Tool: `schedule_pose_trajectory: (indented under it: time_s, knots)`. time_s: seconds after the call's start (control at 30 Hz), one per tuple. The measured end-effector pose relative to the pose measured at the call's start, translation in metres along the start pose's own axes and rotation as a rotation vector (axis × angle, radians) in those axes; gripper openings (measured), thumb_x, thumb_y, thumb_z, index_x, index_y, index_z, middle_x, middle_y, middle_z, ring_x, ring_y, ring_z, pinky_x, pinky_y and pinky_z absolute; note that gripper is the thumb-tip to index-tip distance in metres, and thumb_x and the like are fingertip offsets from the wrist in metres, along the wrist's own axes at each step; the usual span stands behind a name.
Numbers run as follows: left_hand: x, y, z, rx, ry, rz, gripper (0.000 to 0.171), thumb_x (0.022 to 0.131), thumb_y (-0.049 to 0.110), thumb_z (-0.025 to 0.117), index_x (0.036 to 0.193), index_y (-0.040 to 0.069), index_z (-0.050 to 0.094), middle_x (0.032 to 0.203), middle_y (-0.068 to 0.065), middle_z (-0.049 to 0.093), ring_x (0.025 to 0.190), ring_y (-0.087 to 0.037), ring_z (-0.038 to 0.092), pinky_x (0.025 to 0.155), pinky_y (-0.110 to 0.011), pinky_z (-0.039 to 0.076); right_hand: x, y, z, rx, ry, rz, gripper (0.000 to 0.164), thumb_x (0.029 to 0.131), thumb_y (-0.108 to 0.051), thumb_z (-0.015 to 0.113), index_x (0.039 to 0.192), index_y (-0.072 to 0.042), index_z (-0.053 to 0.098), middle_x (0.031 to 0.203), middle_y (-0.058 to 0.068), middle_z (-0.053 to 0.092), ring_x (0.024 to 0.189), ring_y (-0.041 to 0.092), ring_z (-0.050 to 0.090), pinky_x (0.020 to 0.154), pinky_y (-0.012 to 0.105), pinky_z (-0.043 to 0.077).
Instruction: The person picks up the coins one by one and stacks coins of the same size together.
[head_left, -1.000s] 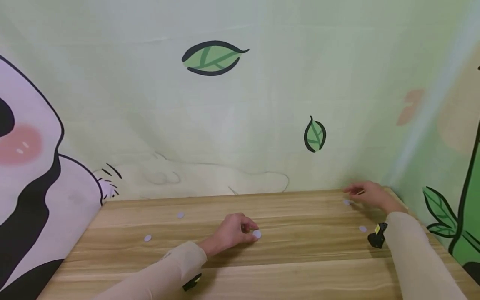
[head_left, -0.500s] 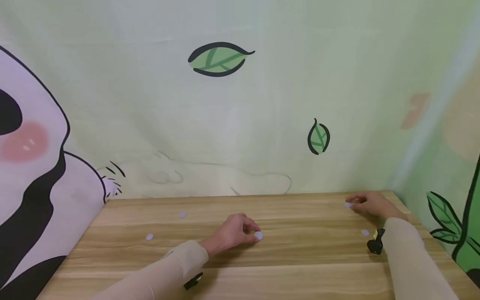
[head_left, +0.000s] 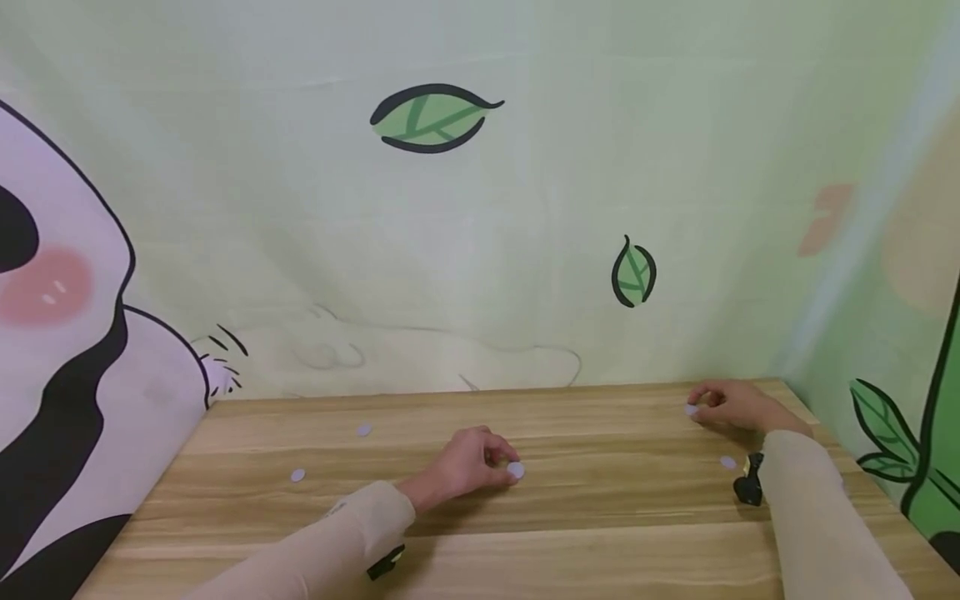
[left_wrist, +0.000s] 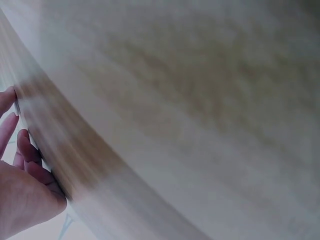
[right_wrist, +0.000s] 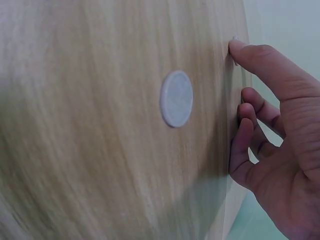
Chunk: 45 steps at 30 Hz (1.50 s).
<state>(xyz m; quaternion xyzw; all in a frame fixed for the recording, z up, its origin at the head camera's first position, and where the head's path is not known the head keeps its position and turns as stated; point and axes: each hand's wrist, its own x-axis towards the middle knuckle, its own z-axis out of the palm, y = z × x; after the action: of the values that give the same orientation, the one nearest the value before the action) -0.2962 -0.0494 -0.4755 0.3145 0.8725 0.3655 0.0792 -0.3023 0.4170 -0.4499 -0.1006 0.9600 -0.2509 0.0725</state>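
Near the middle of the table, my left hand (head_left: 471, 462) pinches a small white disc (head_left: 516, 471) between thumb and fingertips, close over the wood. The left wrist view has this hand (left_wrist: 27, 185) at its left edge, with the disc seen thinly edge-on. At the far right of the table, my right hand (head_left: 738, 406) pinches another white disc (head_left: 692, 410) between thumb and finger. In the right wrist view that hand's (right_wrist: 285, 135) thumb mostly hides its disc, while a separate flat round disc (right_wrist: 177, 98) lies on the wood beside it.
Two more white discs lie at the left, one nearer (head_left: 297, 475) and one farther back (head_left: 363, 430). A loose disc (head_left: 727, 462) sits by the right wrist's black camera (head_left: 748, 482). A printed curtain (head_left: 525, 208) rises behind the wooden table (head_left: 600, 558).
My right hand has come down onto the back right disc, its thumb and finger closing on it. The left hand keeps its pinch and place; the view shifts slightly.
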Motion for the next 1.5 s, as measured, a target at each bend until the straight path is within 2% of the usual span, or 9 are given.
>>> schedule_pose_trajectory:
  time_s: [0.27,0.47,0.6,0.73,0.93,1.13,1.27,1.37,1.5]
  knots:
    - [0.000,0.002,0.000,0.009,-0.002,-0.001,0.017,0.080,0.016,0.087,0.095,0.010,0.080,0.085,0.000,0.063,0.080,-0.014,0.055,0.068,-0.024,0.045,0.003,0.005,0.005,-0.010,0.023,-0.034,0.022,0.096,-0.031,0.070,0.098,-0.010,0.061,0.089,0.002,0.061,0.079,0.016,0.050,0.070,0.033,0.041]
    - [-0.001,0.002,-0.001,0.016,-0.008,0.005,0.017,0.081,0.017,0.087,0.095,0.011,0.080,0.085,0.001,0.064,0.080,-0.013,0.056,0.069,-0.023,0.045,0.002,0.010,0.000,0.028,-0.002,-0.156,0.021,0.093,-0.015,0.068,0.109,-0.002,0.064,0.095,0.008,0.065,0.082,0.016,0.054,0.071,0.034,0.045]
    - [0.000,0.002,-0.003,0.022,-0.004,0.016,0.016,0.081,0.017,0.086,0.095,0.010,0.080,0.085,0.001,0.065,0.081,-0.013,0.056,0.070,-0.024,0.046,0.002,0.011,-0.003,0.022,-0.017,-0.197,0.025,0.092,-0.015,0.069,0.113,-0.002,0.066,0.099,0.010,0.067,0.087,0.016,0.057,0.074,0.033,0.047]
    - [0.001,0.001,-0.003,0.012,-0.013,0.004,0.016,0.082,0.016,0.086,0.096,0.010,0.080,0.085,0.002,0.065,0.082,-0.013,0.056,0.070,-0.024,0.046,0.004,0.013,-0.002,0.001,0.003,-0.253,0.019,0.093,-0.016,0.071,0.108,-0.006,0.066,0.098,0.011,0.065,0.087,0.017,0.056,0.074,0.033,0.045]
    - [0.000,0.002,-0.002,0.005,-0.022,-0.010,0.016,0.083,0.017,0.086,0.096,0.011,0.080,0.085,0.001,0.064,0.082,-0.014,0.055,0.070,-0.025,0.046,0.001,0.013,0.001,0.012,0.000,-0.232,0.016,0.091,-0.021,0.075,0.097,-0.010,0.064,0.090,0.001,0.064,0.086,0.017,0.056,0.076,0.037,0.046]
    - [0.000,0.001,-0.001,0.010,-0.026,-0.017,0.016,0.083,0.018,0.086,0.096,0.011,0.080,0.084,0.001,0.063,0.081,-0.015,0.055,0.068,-0.025,0.045,0.002,0.022,0.003,0.017,0.001,-0.316,0.019,0.091,-0.014,0.072,0.107,-0.005,0.069,0.106,0.009,0.070,0.095,0.023,0.063,0.080,0.038,0.051]
    - [0.001,0.000,-0.001,0.010,-0.023,-0.013,0.017,0.082,0.018,0.086,0.096,0.011,0.080,0.084,0.001,0.063,0.080,-0.014,0.055,0.068,-0.025,0.045,0.004,0.030,0.005,0.009,0.005,-0.304,0.022,0.093,-0.019,0.073,0.113,-0.011,0.072,0.114,0.005,0.070,0.100,0.018,0.063,0.082,0.036,0.052]
    - [0.001,-0.001,-0.001,0.009,-0.020,-0.008,0.017,0.082,0.018,0.086,0.096,0.011,0.080,0.085,0.001,0.063,0.080,-0.014,0.055,0.069,-0.025,0.045,0.005,0.032,0.004,-0.002,0.005,-0.281,0.020,0.095,-0.022,0.072,0.112,-0.012,0.072,0.114,0.004,0.070,0.101,0.018,0.063,0.084,0.039,0.052]
    - [0.002,-0.002,-0.001,0.004,-0.023,-0.002,0.016,0.082,0.018,0.086,0.096,0.012,0.080,0.084,0.000,0.063,0.080,-0.013,0.054,0.068,-0.024,0.044,0.002,0.023,0.002,-0.004,0.008,-0.304,0.016,0.094,-0.018,0.072,0.107,-0.008,0.071,0.108,0.008,0.071,0.098,0.025,0.064,0.081,0.042,0.052]
